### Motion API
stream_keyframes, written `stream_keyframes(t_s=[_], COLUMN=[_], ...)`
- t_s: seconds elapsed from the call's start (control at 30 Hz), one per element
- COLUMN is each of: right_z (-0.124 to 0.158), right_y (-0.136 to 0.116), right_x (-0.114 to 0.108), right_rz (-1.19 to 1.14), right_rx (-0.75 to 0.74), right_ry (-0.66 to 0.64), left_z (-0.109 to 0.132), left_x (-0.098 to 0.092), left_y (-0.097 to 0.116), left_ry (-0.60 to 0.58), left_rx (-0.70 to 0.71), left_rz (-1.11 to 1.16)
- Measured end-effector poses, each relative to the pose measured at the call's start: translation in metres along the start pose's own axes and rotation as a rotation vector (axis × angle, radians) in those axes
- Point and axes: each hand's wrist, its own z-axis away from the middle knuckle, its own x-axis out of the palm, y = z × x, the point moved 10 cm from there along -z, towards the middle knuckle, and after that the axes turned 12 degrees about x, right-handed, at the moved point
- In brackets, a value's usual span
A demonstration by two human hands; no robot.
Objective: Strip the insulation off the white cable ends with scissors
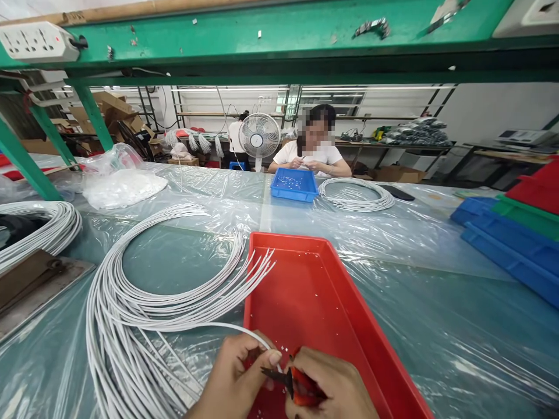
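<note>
Hands, two, low at the near edge of the view, over the near corner of a red tray point(332, 302).

Left hand point(238, 381): fingers curled closed, pinching the end of one white cable point(236, 329) between thumb and forefinger; cable arcs away to the left into the bundle.

Right hand point(334, 387): wrapped shut around red-handled cutters point(292, 384); dark blades point left, at or just beside the pinched cable end. Whether blades bite the sheath: cannot tell.

Risks, judged: forefinger tip of left hand very near the blades, so a nick possible if the grip slips; too deep a bite likely to sever conductors instead of sheath alone; offcuts may fly past the tray rim onto the film; loose strands may snag and drag neighbours from the coil.

Cable, appearance: thin, round, white, matt, flexible, holding a loose curve. Cable bundle point(131, 302): many equal lengths laid in a wide open loop on the surface, cut ends fanned toward and touching the tray's left rim.

Tray: shallow, rectangular, sprinkled with tiny white scraps.

Surface point(437, 302): covered in wrinkled clear plastic film.

Further out: second coil point(43, 230) at far left; blue tray point(294, 185) and another coil point(356, 195) before a seated co-worker point(312, 157); stacked blue, green and red trays point(515, 233) at right; desk fan point(259, 137) behind.
</note>
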Motion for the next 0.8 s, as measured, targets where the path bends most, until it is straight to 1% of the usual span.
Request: stream_keyframes(t_s=[0.1,0.17,0.23,0.33,0.4,0.43,0.57,0.6,0.63,0.7,0.77,0.8], right_z=[-0.005,-0.007,-0.008,-0.008,-0.008,-0.009,-0.008,-0.007,-0.007,-0.006,-0.004,-0.003], right_y=[0.014,0.019,0.026,0.033,0.036,0.038,0.044,0.044,0.041,0.030,0.017,0.012], right_x=[0.018,0.027,0.031,0.033,0.031,0.027,0.002,-0.001,-0.001,0.005,0.007,0.005], right_rz=[-0.321,-0.548,-0.677,-0.717,-0.711,-0.691,-0.560,-0.567,-0.593,-0.640,-0.586,-0.534], right_rx=[0.190,0.295,0.383,0.444,0.437,0.429,0.365,0.350,0.329,0.266,0.176,0.133], right_ry=[-0.225,-0.324,-0.339,-0.307,-0.287,-0.256,-0.027,-0.002,-0.015,-0.107,-0.152,-0.138], left_z=[-0.001,-0.002,-0.003,-0.004,-0.004,-0.004,-0.004,-0.005,-0.005,-0.005,-0.004,-0.004], left_x=[0.007,0.011,0.011,0.010,0.008,0.007,0.002,0.000,-0.001,-0.002,-0.002,-0.002], left_y=[0.001,0.004,0.007,0.010,0.010,0.009,0.008,0.008,0.007,0.007,0.005,0.003], left_ry=[-0.044,-0.073,-0.089,-0.099,-0.088,-0.081,-0.034,-0.020,-0.005,0.020,0.035,0.043], left_rx=[-0.045,-0.055,-0.055,-0.043,-0.034,-0.032,-0.020,-0.018,-0.017,-0.016,-0.025,-0.036], left_rz=[0.165,0.230,0.256,0.272,0.269,0.268,0.267,0.266,0.264,0.269,0.289,0.311])
